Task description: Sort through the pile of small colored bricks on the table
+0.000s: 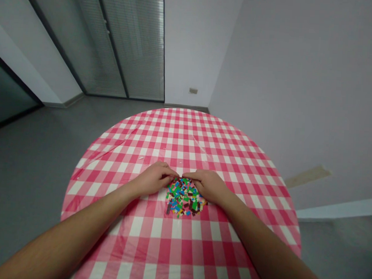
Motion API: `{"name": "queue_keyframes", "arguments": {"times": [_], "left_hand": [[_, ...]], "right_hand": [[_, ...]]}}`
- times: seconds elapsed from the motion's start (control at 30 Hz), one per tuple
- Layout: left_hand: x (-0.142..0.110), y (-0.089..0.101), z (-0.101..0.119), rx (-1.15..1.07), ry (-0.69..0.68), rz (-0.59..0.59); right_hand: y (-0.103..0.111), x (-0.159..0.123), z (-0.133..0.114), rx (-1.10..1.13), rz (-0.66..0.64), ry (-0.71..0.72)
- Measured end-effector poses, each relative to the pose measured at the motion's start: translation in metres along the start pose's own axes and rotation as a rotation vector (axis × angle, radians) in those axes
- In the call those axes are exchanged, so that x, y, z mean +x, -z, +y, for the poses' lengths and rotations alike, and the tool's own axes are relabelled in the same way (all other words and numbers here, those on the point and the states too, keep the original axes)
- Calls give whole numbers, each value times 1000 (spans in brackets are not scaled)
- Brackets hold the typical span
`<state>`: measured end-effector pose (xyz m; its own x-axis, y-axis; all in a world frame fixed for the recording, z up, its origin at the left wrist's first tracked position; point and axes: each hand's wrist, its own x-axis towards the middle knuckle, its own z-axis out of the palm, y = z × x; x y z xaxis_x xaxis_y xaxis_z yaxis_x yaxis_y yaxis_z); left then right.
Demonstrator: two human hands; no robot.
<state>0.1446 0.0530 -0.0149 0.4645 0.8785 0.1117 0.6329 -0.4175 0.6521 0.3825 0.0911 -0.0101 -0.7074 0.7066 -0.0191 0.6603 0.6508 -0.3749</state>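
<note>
A pile of small toy building bricks (pixel 183 197) in blue, green, white, pink, yellow and dark brown lies on the red-and-white checked tablecloth (pixel 164 249). Against the pile's far left edge rests my left hand (pixel 156 177), its fingers stretched inward and the fingertips touching the outer bricks. My right hand (pixel 211 186) curves around the far right side, fingers extended toward the left hand. Only a small gap separates the two sets of fingertips. Neither hand visibly grips a brick. A long dark brick (pixel 168 208) lies at the pile's near left edge.
The cloth covers a round table, whose far edge comes close to a white wall (pixel 193 45) with a socket (pixel 193 91). Another wall (pixel 299 87) runs along the right. Glass panels with blinds (pixel 128 42) stand at the back left, beyond grey floor (pixel 27 169).
</note>
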Motion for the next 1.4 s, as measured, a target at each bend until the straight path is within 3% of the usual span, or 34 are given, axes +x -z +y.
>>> {"name": "queue_keyframes", "arguments": {"times": [0.87, 1.13, 1.4], "left_hand": [[-4, -1, -5, -49, 14, 25], [-2, 0, -4, -62, 52, 25], [-2, -1, -6, -81, 19, 10]], "right_hand": [[1, 0, -4, -15, -40, -3], [-1, -1, 4, 128, 69, -24], [2, -1, 8, 234, 60, -16]]}}
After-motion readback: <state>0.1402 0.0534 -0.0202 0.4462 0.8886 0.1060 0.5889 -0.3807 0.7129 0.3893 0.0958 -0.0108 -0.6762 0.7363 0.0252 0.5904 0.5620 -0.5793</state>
